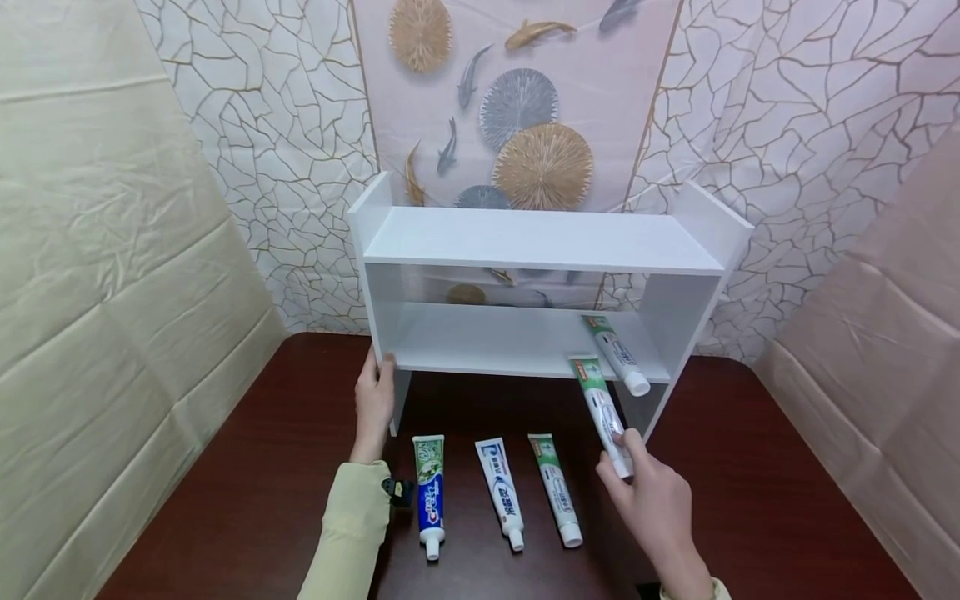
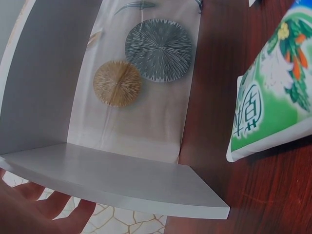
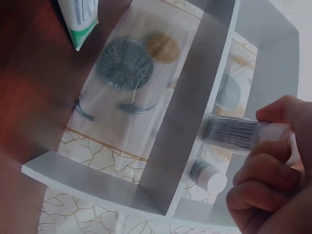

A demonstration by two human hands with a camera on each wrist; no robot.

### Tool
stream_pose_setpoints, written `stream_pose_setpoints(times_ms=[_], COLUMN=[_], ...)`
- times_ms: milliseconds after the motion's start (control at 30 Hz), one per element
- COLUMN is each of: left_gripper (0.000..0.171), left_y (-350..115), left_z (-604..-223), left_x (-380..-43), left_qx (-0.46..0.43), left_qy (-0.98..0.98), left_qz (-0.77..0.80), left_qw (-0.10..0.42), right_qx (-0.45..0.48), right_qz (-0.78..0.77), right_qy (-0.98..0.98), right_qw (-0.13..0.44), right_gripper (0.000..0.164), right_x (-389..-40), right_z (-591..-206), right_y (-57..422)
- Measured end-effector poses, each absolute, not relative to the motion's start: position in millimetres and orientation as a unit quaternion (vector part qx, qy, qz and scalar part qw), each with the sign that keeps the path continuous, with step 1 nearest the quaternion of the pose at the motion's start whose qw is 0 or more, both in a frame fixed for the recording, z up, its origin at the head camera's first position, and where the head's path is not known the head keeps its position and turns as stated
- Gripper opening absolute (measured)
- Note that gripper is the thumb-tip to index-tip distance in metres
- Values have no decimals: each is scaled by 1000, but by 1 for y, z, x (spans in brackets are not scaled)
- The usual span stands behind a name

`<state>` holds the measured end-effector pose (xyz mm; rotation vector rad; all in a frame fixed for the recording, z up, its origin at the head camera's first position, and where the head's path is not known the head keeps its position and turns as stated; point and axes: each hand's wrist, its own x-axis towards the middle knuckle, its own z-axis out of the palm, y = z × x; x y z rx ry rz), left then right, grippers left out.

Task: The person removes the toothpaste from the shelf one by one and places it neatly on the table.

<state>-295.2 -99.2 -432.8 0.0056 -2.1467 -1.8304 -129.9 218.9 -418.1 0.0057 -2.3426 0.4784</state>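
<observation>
My right hand [image 1: 654, 500] pinches a green-and-white toothpaste tube [image 1: 602, 408] near its cap end. The tube's flat green end overlaps the front edge of the middle shelf board. Beside it, another green-and-white toothpaste tube [image 1: 617, 354] lies on that board, its white cap poking past the front edge. In the right wrist view, the fingers curl round the held tube's cap end. At the left, my left hand [image 1: 373, 404] grips the side panel of the white shelf rack [image 1: 525, 237]; in the left wrist view its fingers [image 2: 73, 217] lie along the outer face.
In front of the rack lie a blue-and-green toothpaste tube [image 1: 430, 492], a white-and-blue toothpaste tube [image 1: 500, 492] and a green-and-white toothpaste tube [image 1: 556, 492]. They rest on a dark red-brown table [image 1: 765, 500]. Behind the rack hangs a patterned cloth [image 1: 465, 108].
</observation>
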Motion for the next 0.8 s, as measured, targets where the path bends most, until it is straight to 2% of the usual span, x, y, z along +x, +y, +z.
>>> stream_pose_setpoints(times_ms=[433,700,800], left_gripper=[50,51,50], left_y=[-102,-99,-97], left_z=[-435,-437,-438], left_x=[-294,-296,-296], left_qx=[1,7,10], left_qy=[-755,-770,-772], left_qz=[-633,-612,-609], left_qw=[171,180,181], right_qx=[9,-5,-22], right_qz=[196,216,218], right_qy=[-880,-873,-890], right_qw=[433,438,399], right_gripper=[23,24,22], right_x=[-114,-108,-105], right_z=[-436,-451,-460], right_y=[224,230,234])
